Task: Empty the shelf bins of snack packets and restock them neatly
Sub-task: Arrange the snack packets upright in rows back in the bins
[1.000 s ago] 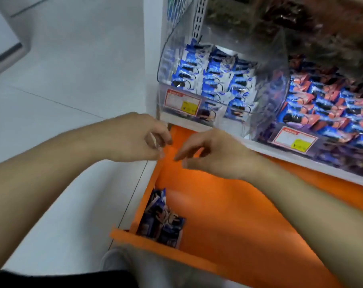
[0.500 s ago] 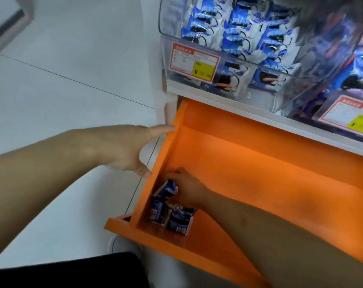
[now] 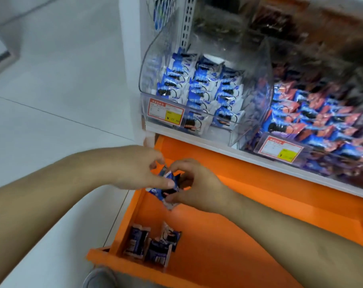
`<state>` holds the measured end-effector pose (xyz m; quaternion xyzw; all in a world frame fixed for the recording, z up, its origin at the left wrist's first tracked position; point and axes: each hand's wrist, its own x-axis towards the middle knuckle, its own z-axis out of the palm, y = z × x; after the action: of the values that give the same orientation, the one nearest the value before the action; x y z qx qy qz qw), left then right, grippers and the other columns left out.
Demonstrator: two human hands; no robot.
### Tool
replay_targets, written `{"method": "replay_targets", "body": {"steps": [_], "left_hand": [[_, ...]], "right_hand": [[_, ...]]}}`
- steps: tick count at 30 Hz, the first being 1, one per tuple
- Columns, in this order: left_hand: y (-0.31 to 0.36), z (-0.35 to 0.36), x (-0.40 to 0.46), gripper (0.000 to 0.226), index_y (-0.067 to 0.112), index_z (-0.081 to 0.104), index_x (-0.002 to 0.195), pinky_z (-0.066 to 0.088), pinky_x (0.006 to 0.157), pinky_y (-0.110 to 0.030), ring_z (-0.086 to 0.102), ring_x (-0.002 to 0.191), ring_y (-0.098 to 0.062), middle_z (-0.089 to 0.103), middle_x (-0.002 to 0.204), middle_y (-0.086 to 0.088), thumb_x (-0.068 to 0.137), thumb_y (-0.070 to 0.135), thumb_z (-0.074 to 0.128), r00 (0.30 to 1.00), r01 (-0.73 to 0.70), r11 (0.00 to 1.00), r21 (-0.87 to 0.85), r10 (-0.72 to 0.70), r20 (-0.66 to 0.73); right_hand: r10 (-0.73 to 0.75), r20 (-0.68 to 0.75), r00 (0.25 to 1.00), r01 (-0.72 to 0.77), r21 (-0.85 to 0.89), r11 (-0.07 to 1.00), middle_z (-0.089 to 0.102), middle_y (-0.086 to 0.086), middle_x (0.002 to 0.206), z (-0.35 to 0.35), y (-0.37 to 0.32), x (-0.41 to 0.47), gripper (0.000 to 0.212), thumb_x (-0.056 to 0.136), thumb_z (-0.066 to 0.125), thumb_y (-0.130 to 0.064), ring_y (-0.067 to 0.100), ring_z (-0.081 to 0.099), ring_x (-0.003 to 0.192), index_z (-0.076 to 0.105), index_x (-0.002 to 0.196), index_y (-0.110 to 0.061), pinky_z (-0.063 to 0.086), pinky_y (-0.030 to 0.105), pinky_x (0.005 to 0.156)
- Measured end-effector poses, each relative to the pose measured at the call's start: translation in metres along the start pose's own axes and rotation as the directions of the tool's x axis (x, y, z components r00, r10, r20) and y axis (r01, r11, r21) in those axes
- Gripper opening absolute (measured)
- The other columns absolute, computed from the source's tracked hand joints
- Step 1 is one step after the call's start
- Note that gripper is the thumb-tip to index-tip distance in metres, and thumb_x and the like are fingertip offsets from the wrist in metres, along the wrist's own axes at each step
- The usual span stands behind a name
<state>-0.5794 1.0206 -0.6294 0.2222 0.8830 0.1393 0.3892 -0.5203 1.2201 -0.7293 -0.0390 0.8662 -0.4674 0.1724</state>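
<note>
Seen from above, looking down at a shop shelf unit on a pale tiled floor (image 3: 52, 84). Low and near, a wide orange drawer (image 3: 249, 231) with smooth flat sides, pulled out from under a white shelf (image 3: 218, 146). Over its far left corner, two bare hands meeting: left hand (image 3: 139, 169) and right hand (image 3: 197, 183), fingers of both curled and pinching one small blue and white snack packet (image 3: 166, 187), crinkly foil, held in the air above the drawer floor. Below, in the near left corner of the drawer, three more dark blue packets (image 3: 153, 244), leaning close against the left wall and one another. On the shelf beyond, two clear plastic bins with curved walls: left bin (image 3: 155, 65) stocked with blue and white packets in rows, right bin (image 3: 301, 142) heaped with blue and red packets, blurred. One red-bordered price label (image 3: 166, 113) with a yellow patch on the front of each bin. Darker packets on the far shelf above, too blurred to tell.
</note>
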Motion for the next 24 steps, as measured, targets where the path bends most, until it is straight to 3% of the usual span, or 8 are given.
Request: {"method": "replay_targets", "body": {"steps": [2,5,10,13,16,18,21,24], "left_hand": [[0.005,0.002,-0.005,0.065,0.037,0.055,0.136,0.055,0.097,-0.035,0.065,0.107,-0.007,0.064,0.131,0.011,0.082,0.068,0.073,0.996,-0.077,0.995,-0.064,0.074,-0.049],[0.012,-0.001,-0.01,0.047,0.035,0.062,0.123,0.063,0.082,-0.041,0.072,0.094,-0.009,0.069,0.115,0.013,0.082,0.043,0.085,0.976,-0.174,0.95,-0.259,0.131,-0.175],[0.037,0.001,-0.029,0.015,0.036,0.076,0.098,0.059,0.077,-0.039,0.071,0.082,-0.009,0.075,0.085,0.014,0.086,0.043,0.08,0.928,-0.298,0.918,-0.261,0.215,-0.303],[0.052,0.001,-0.035,0.002,0.034,0.08,0.09,0.06,0.082,-0.043,0.074,0.08,-0.004,0.078,0.084,0.016,0.089,0.035,0.079,0.885,-0.323,0.889,-0.325,0.162,-0.436],[0.069,-0.006,-0.043,0.009,0.026,0.082,0.079,0.063,0.072,-0.035,0.074,0.067,-0.008,0.077,0.076,0.013,0.089,0.025,0.081,0.826,-0.337,0.848,-0.409,0.057,-0.561],[0.076,-0.011,-0.046,0.016,0.022,0.081,0.073,0.061,0.067,-0.031,0.074,0.067,-0.01,0.078,0.078,0.012,0.089,0.022,0.08,0.809,-0.354,0.811,-0.465,0.017,-0.587],[0.079,-0.018,-0.046,0.019,0.01,0.077,0.073,0.065,0.078,-0.045,0.078,0.08,-0.03,0.079,0.084,-0.011,0.093,0.01,0.074,0.813,-0.413,0.619,-0.668,-0.08,-0.577],[0.082,-0.023,-0.044,0.013,-0.011,0.067,0.093,0.066,0.075,-0.044,0.078,0.081,-0.036,0.076,0.09,-0.027,0.097,0.001,0.065,0.837,-0.424,0.399,-0.813,-0.169,-0.52]], "right_hand": [[-0.017,-0.026,1.0,0.018,0.038,0.999,0.068,0.003,0.109,-0.021,-0.025,-0.01,0.046,0.072,0.094,-0.023,0.027,0.07,0.087,0.069,0.11,-0.033,0.06,0.049,0.078],[0.001,-0.069,0.998,0.002,0.044,0.999,0.07,0.005,0.093,-0.046,-0.055,-0.031,0.045,0.07,0.094,-0.033,0.03,0.069,0.085,0.071,0.109,-0.032,0.059,0.052,0.079],[0.001,-0.165,0.986,0.005,0.036,0.999,0.068,0.003,0.105,-0.074,-0.081,-0.074,0.052,0.071,0.096,-0.033,0.019,0.07,0.09,0.07,0.116,-0.033,0.062,0.035,0.078],[-0.003,-0.18,0.984,0.026,0.124,0.992,0.068,0.007,0.096,-0.088,-0.091,-0.096,0.044,0.078,0.092,-0.025,0.012,0.068,0.083,0.069,0.115,-0.03,0.056,0.027,0.072],[0.02,-0.265,0.964,0.068,0.322,0.944,0.067,0.024,0.091,-0.103,-0.095,-0.106,0.037,0.081,0.087,-0.029,0.021,0.066,0.08,0.069,0.114,-0.024,0.047,0.034,0.072],[0.029,-0.324,0.946,0.096,0.363,0.927,0.057,0.016,0.071,-0.113,-0.098,-0.11,0.032,0.083,0.086,-0.025,0.02,0.054,0.07,0.071,0.112,-0.021,0.038,0.03,0.063],[0.066,-0.439,0.896,0.111,0.364,0.925,0.038,0.004,0.059,-0.129,-0.095,-0.113,0.016,0.092,0.079,-0.011,0.018,0.031,0.055,0.072,0.105,-0.015,0.022,0.027,0.051],[0.079,-0.514,0.854,0.139,0.372,0.918,0.037,0.007,0.057,-0.141,-0.091,-0.113,0.008,0.093,0.078,-0.012,0.021,0.028,0.056,0.071,0.096,-0.016,0.027,0.031,0.055]]}}
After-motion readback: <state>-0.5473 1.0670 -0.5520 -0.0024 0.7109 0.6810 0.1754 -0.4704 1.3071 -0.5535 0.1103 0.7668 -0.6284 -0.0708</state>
